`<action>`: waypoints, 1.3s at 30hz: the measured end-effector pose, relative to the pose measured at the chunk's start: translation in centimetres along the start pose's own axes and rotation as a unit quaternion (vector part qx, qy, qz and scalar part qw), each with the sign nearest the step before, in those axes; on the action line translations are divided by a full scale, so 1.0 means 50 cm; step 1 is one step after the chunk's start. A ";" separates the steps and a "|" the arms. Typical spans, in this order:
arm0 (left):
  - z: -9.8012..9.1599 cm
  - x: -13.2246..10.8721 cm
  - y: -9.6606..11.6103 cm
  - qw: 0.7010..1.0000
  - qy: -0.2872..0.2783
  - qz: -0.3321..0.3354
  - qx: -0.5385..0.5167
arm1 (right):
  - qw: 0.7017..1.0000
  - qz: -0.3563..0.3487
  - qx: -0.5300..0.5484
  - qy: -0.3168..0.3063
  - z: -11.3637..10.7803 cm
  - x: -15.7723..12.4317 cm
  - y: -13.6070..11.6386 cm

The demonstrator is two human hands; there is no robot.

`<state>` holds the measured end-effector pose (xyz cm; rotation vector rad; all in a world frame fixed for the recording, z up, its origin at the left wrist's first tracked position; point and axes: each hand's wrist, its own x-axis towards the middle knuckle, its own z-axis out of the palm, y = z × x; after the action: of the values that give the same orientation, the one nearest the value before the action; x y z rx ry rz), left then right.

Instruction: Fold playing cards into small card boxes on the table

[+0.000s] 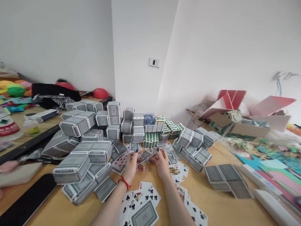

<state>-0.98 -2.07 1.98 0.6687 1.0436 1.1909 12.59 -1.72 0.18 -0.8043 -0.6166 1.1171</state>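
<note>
In the middle of the table, my left hand (133,166) pinches a playing card seen nearly edge-on, with the thumb on top and the lower fingers curled. A red string bracelet (124,183) circles that wrist. Close by on the right, my right hand (161,160) pinches another thin playing card (155,154) between thumb and fingers. How the cards are bent or joined is too small to tell. Loose face-up cards (150,192) lie between my forearms, with one face-down card (145,214) nearest me. More loose cards (182,169) spread beyond and to the right of my right hand.
Grey-backed blocks built from folded cards (84,153) stack up on the left, with more blocks at the back (113,114) and right (194,144). Green-and-white card boxes (150,139) stand behind my hands. A flat folded card piece (228,180) and an open carton (249,129) are rightward.
</note>
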 end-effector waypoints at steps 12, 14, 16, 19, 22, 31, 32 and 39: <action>0.007 -0.008 0.008 0.999 0.015 -0.001 0.031 | 1.000 -0.010 -0.014 0.012 -0.003 0.005 0.004; 0.006 -0.007 0.006 0.999 0.013 0.001 0.034 | 0.999 -0.019 -0.027 0.016 -0.003 0.004 0.003; 0.005 -0.006 0.005 0.999 0.014 0.003 0.036 | 0.999 -0.028 -0.033 0.016 -0.003 0.002 0.001; 0.004 -0.003 0.002 0.999 0.015 0.003 0.039 | 0.999 -0.030 -0.037 0.009 -0.001 -0.001 -0.003; 0.002 0.001 0.000 0.999 0.014 -0.003 0.035 | 0.998 -0.025 -0.053 0.002 0.000 -0.003 -0.007; 0.000 -0.002 -0.005 0.999 0.001 0.012 0.030 | 0.993 -0.008 -0.109 -0.036 0.015 -0.019 -0.012; 0.000 -0.003 -0.004 1.000 -0.001 0.013 0.027 | 0.992 0.001 -0.114 -0.048 0.016 -0.021 -0.011; 0.002 -0.006 -0.002 1.000 -0.001 0.018 0.019 | 0.987 0.000 -0.134 -0.092 0.023 -0.033 -0.007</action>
<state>-0.85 -2.38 2.04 0.7200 1.0583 1.2031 11.34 -3.05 1.04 -0.9366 -0.9375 1.1296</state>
